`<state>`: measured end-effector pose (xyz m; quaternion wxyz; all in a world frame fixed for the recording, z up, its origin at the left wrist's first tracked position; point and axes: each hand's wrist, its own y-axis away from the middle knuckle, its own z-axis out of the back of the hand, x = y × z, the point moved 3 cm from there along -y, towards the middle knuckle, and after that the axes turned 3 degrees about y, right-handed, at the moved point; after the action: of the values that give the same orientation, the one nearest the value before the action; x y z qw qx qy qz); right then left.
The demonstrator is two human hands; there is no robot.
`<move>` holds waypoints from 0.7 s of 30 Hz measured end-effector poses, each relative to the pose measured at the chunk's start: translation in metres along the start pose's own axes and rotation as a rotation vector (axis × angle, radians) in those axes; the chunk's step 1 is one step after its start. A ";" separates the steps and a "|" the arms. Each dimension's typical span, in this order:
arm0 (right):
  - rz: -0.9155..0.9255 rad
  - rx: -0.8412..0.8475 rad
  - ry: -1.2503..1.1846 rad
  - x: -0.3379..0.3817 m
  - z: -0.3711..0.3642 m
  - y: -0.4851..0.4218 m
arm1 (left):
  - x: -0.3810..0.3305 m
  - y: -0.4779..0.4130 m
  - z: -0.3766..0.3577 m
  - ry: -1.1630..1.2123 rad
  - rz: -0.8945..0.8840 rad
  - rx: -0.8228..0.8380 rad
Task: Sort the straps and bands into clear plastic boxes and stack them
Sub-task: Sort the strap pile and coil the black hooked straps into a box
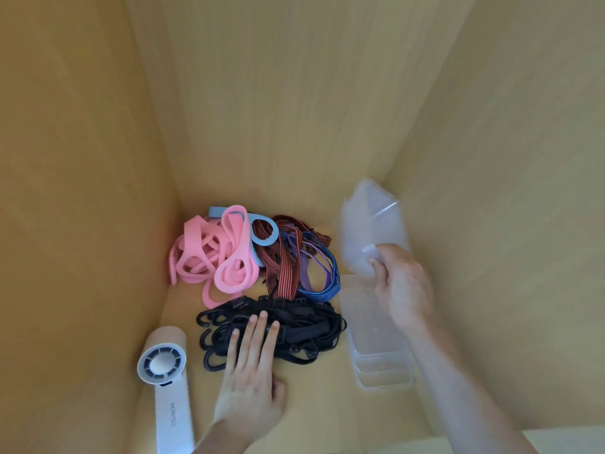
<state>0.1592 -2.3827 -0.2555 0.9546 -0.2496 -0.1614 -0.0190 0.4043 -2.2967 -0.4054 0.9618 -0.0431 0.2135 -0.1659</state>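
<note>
Shelf floor, left to right. Front-left corner: white handheld plastic fan, lying flat. Back-left: tangled pink flat rubber bands, grey-blue band touching them. Centre front: your left hand, fingers straight, rests flat on black hooked elastic straps. Behind those: red-and-black striped elastic straps, blue and purple bands. Right edge: nested clear plastic boxes. Your right hand grasps tilted clear plastic box, raised above them.
</note>
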 end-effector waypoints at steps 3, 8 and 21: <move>0.064 -0.049 -0.032 0.012 0.029 0.024 | 0.000 0.001 0.001 -0.001 0.007 0.005; 0.176 -0.054 -0.117 0.030 0.067 0.093 | -0.004 0.003 0.006 0.000 -0.021 -0.023; 0.300 0.121 -0.027 0.090 0.053 0.193 | -0.005 0.011 0.016 0.225 -0.002 -0.136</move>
<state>0.2512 -2.1843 -0.2743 0.9578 -0.2132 -0.1360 0.1370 0.4106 -2.2847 -0.3905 0.9265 -0.0893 0.3308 -0.1556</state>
